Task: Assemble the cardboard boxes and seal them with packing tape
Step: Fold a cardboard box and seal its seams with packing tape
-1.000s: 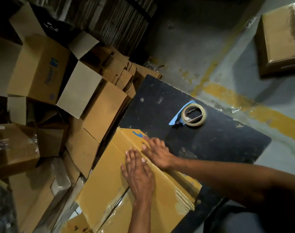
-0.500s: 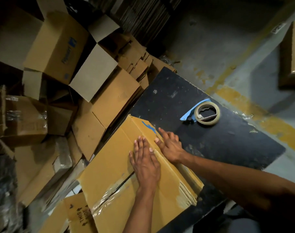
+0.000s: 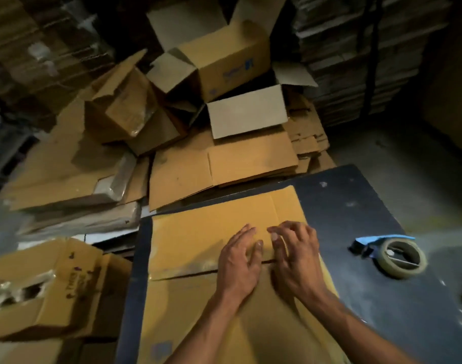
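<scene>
A flattened cardboard box (image 3: 198,237) lies on a dark table (image 3: 356,211), on top of more flat cardboard. My left hand (image 3: 240,264) and my right hand (image 3: 295,256) rest side by side on it near the crease between its flaps. The left hand lies fairly flat. The right hand's fingers bend at the flap's edge; whether they hook under it is unclear. A roll of packing tape (image 3: 400,258) with a blue dispenser end lies on the table to the right, a hand's width away from my right hand.
Assembled open boxes (image 3: 224,56) and flat cardboard (image 3: 224,164) are piled beyond the table. A taped box (image 3: 48,290) sits at the lower left. Stacks of flat cardboard (image 3: 356,61) stand at the back right. Grey floor (image 3: 398,158) lies beyond the table's right side.
My head has turned, so the table and cardboard now appear squarer in view. Both hands have stayed on the flattened box; the right hand's fingers have curled more.
</scene>
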Motion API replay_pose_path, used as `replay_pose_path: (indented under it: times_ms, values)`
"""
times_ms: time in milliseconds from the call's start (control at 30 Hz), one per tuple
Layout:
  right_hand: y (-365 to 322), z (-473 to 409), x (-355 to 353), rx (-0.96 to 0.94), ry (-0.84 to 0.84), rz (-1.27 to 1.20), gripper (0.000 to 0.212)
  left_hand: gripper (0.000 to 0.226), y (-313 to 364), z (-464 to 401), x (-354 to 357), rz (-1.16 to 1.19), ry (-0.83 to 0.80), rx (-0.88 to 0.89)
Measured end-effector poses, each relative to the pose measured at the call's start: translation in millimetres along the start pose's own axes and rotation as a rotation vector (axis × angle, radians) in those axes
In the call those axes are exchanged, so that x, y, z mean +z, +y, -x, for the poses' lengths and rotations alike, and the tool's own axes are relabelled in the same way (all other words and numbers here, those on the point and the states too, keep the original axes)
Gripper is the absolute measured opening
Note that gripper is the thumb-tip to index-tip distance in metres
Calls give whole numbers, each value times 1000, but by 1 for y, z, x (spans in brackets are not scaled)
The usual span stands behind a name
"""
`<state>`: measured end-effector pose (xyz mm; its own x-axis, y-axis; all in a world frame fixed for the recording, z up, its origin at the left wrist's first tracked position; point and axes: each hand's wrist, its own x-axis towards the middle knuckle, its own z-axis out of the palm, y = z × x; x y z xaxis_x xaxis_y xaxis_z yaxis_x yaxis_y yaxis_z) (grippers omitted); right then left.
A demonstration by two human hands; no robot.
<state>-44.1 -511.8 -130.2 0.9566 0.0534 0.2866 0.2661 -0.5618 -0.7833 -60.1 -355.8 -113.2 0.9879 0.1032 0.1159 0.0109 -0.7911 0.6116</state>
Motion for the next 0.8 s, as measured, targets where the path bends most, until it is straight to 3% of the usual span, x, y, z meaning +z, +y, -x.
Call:
replay_pose_path:
  times_ms: [200, 367, 567, 733, 800]
  values:
    - [-112, 0, 126, -208, -292, 102, 28, 32, -146, 35, -129, 308, 332, -300]
    - [-163, -13, 216, -204, -500, 302, 47, 22, -265, 46, -166, 509, 494, -632]
    - [-166, -17, 252, -142, -620, 532, 72, 58, -289, 63, -136, 721, 314, -778]
    - [-165, -11, 257, -124, -631, 604, 74, 94, -279, 73, -101, 701, -21, -837]
    - [-166, -10, 259, -143, -632, 650, 72, 106, -283, 77, -86, 598, -30, -820]
